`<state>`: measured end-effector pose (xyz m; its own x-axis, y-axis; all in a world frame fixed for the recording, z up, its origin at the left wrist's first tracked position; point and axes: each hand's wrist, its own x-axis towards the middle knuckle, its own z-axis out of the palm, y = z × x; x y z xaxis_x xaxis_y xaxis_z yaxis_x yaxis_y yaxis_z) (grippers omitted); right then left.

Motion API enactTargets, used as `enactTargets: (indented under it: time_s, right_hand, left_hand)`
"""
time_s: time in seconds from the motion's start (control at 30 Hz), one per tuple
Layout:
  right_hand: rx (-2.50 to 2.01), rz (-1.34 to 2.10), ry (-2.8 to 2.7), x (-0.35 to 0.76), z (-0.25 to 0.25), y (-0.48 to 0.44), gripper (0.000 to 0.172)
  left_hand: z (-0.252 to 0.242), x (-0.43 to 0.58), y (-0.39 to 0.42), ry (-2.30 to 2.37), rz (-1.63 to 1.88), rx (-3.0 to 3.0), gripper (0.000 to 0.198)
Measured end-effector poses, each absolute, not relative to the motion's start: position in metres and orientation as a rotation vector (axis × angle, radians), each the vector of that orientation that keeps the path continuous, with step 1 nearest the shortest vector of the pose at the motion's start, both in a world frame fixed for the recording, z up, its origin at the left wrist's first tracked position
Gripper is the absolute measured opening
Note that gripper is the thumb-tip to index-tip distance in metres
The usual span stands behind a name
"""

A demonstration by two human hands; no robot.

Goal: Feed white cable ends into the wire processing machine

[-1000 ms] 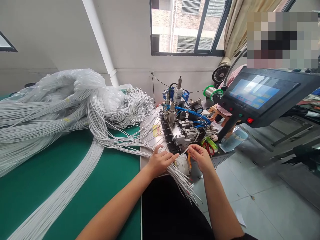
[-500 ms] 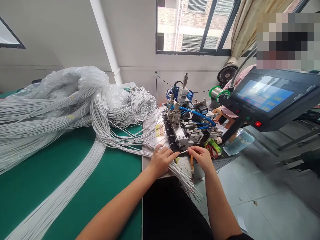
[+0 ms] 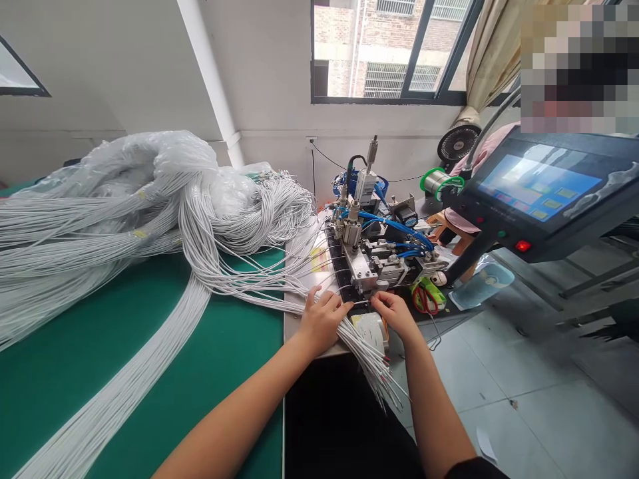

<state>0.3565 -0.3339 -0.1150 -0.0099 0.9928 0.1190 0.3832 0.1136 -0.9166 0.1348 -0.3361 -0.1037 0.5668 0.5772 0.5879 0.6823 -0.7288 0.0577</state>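
My left hand [image 3: 323,319] lies at the front of the machine, closed on a white cable [image 3: 360,303] that runs out past its fingertips to the right. Pinched at the cable's end are the fingers of my right hand [image 3: 396,314]. Under and beside my left hand passes a bundle of white cables [image 3: 372,359], its loose ends fanning out over the table edge toward my lap. Just beyond both hands stands a bench machine [image 3: 362,266] with metal cylinders and blue air hoses. A round white part [image 3: 370,329] sits below the cable.
White cables in plastic wrap [image 3: 150,166] are heaped on the green table [image 3: 239,372]. At right, a control screen [image 3: 542,186] on an arm overhangs the floor, near a solder wire spool [image 3: 439,183] and a green-and-red item [image 3: 428,296]. Another person sits behind the screen.
My right hand has shifted slightly left, toward my left hand, with the cable end. Less cable shows between the hands. The view has turned a little.
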Motion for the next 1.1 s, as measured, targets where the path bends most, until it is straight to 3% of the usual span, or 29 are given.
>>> enactTargets:
  time_s: [0.13,0.37,0.7,1.1]
  right_hand:
    - [-1.33,1.182,-1.233,0.352,-0.128,-0.331,0.03]
    - [-1.321,1.207,-1.178,0.351,-0.135,-0.335,0.04]
    - [-1.497,0.89,-1.362,0.376,-0.106,-0.368,0.041]
    - [-1.491,1.166,-1.902,0.381,-0.056,-0.416,0.034]
  left_hand:
    - [-0.105,0.135,-0.335,-1.079,-0.883,-2.617,0.04]
    - [-0.107,0.135,-0.335,-1.074,-0.896,-2.62,0.038]
    - [-0.105,0.132,-0.337,-1.07,-0.918,-2.628,0.038]
    - [-0.098,0.132,-0.337,-0.996,-1.046,-2.601,0.02]
